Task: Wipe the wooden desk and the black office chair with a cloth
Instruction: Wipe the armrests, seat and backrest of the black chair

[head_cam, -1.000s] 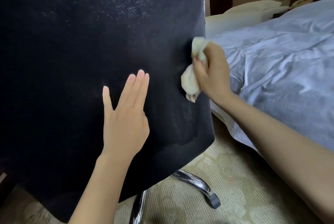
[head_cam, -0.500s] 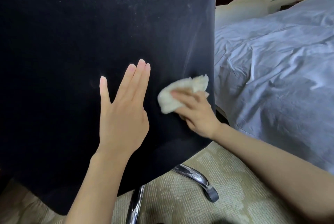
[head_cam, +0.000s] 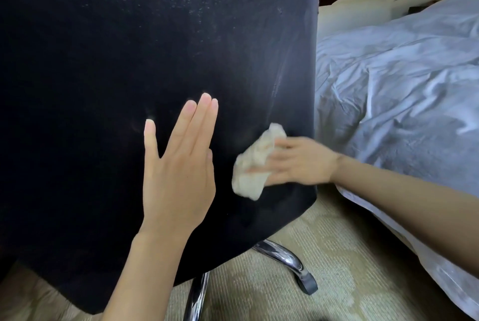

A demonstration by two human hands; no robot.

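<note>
CLOTH: crumpled cream cloth [head_cam: 252, 167] against lower right of black fabric office chair back [head_cam: 129, 61] | RIGHT HAND [head_cam: 303, 162]: blurred, fingers stretched over cloth, pressing it | LEFT HAND [head_cam: 178, 165]: flat, fingers straight, on chair back beside cloth | RIGHT: grey-blue bed duvet [head_cam: 401, 74]

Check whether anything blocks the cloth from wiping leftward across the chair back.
The left hand lies flat on the black office chair back, just left of the cloth under the blurred right hand. Nothing else visible is in the way.
</note>
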